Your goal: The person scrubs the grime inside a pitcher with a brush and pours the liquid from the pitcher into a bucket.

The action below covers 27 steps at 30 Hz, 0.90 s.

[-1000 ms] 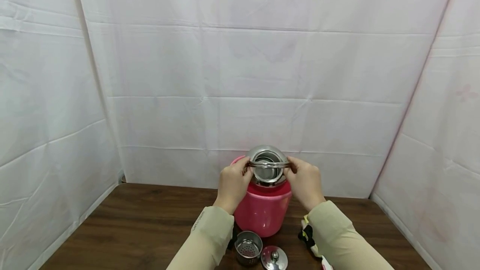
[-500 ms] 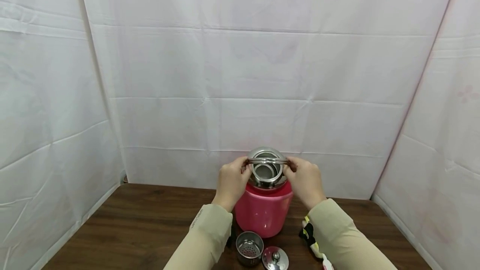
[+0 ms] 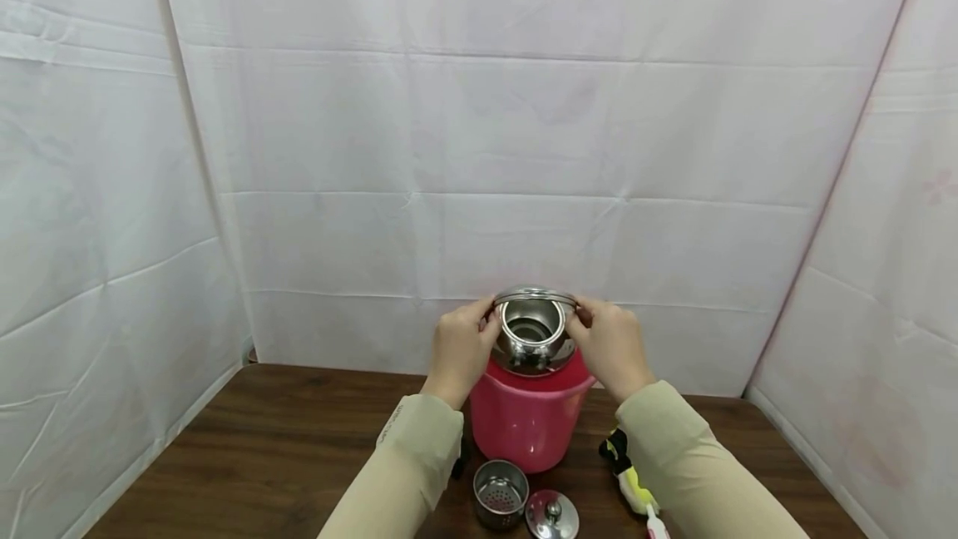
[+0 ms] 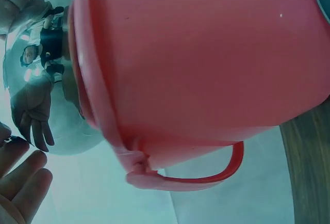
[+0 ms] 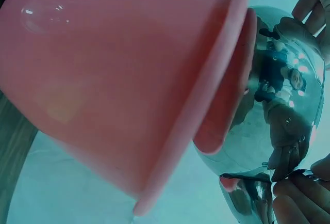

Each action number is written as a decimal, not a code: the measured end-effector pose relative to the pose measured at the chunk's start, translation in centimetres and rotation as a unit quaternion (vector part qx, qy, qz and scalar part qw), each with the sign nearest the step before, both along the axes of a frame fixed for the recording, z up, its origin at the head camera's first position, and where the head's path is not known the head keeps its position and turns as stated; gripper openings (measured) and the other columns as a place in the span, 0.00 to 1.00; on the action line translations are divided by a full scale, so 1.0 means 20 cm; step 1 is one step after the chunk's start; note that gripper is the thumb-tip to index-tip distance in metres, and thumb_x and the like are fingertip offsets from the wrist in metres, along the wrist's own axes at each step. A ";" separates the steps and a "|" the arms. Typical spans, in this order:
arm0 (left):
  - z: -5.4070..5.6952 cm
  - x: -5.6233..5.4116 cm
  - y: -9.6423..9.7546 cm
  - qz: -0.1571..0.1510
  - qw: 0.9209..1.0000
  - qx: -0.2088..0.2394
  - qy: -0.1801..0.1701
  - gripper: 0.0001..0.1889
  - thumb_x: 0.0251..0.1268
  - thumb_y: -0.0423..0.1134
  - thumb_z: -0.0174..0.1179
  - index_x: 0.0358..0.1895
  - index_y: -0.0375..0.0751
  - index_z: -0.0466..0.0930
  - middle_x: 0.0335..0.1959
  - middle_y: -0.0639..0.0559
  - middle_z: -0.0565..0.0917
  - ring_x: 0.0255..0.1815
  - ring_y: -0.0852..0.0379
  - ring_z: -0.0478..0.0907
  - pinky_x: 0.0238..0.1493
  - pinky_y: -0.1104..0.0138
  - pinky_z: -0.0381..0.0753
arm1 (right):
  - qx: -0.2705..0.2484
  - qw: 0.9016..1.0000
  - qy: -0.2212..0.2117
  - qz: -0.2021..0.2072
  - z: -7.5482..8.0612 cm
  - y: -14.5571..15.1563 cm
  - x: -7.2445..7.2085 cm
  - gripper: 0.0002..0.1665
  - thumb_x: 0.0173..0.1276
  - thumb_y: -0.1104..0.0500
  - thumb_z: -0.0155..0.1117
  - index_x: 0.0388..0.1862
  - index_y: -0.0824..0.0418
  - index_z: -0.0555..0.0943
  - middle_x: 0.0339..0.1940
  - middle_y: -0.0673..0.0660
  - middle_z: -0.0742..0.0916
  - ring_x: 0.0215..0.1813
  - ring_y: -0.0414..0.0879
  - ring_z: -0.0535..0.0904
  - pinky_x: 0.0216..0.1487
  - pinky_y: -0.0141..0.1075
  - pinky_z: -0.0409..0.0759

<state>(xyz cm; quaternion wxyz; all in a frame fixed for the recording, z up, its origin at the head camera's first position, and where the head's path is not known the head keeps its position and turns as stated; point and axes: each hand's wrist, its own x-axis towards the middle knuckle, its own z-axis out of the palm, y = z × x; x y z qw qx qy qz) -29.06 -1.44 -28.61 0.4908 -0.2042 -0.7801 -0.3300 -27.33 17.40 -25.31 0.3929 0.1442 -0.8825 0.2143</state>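
Note:
A shiny steel teapot point(image 3: 527, 356) without its lid sits over the pink bucket point(image 3: 524, 431), against a pink round piece point(image 5: 227, 100) that rises from the bucket's mouth. My left hand point(image 3: 462, 348) pinches the left end of the teapot's arched handle point(image 3: 535, 296); my right hand point(image 3: 612, 346) pinches the right end. In the right wrist view the spout point(image 5: 250, 195) shows beside the right fingers. Both hands mirror in the teapot's belly in the wrist views. The bucket's loop handle point(image 4: 216, 180) hangs in the left wrist view.
In front of the bucket stand a steel strainer cup point(image 3: 500, 493) and a steel lid with a knob point(image 3: 552, 514). A black, yellow and white item point(image 3: 629, 472) lies by the right forearm, partly hidden. White cloth walls point(image 3: 509, 148) enclose the wooden table point(image 3: 299, 447).
Both hands and the handle have swung up and back, from across the teapot's mouth to behind it. The mouth now faces more toward me. The bucket stays in place.

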 end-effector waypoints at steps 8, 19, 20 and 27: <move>0.06 0.01 0.01 -0.001 1.000 0.000 0.009 0.10 0.57 0.31 0.62 0.41 0.35 0.86 0.30 0.46 0.87 0.27 0.55 0.83 0.30 0.66 0.81 | 0.001 1.000 -0.013 -0.009 0.06 0.00 0.02 0.14 0.59 0.64 0.60 0.42 0.63 0.86 0.24 0.56 0.88 0.24 0.47 0.79 0.27 0.40 0.74; 0.09 0.03 0.01 0.017 1.000 -0.005 0.025 0.11 0.54 0.30 0.63 0.41 0.35 0.86 0.27 0.46 0.87 0.26 0.53 0.83 0.30 0.64 0.81 | 0.004 0.999 -0.039 0.002 0.11 0.01 0.05 0.11 0.59 0.64 0.58 0.36 0.61 0.87 0.21 0.54 0.88 0.21 0.43 0.75 0.25 0.34 0.70; 0.09 0.03 0.00 0.018 1.000 -0.006 0.024 0.11 0.54 0.30 0.62 0.41 0.35 0.86 0.27 0.46 0.87 0.26 0.53 0.83 0.30 0.64 0.81 | 0.003 0.999 -0.042 0.005 0.11 0.01 0.05 0.11 0.59 0.64 0.57 0.35 0.61 0.86 0.21 0.53 0.87 0.21 0.43 0.74 0.25 0.34 0.70; 0.12 0.02 -0.01 0.015 1.000 -0.013 0.015 0.11 0.56 0.30 0.60 0.43 0.35 0.86 0.29 0.45 0.87 0.28 0.52 0.83 0.32 0.63 0.82 | -0.004 0.997 -0.069 0.024 0.16 0.00 0.06 0.13 0.59 0.64 0.55 0.36 0.62 0.86 0.22 0.54 0.88 0.22 0.40 0.77 0.26 0.33 0.72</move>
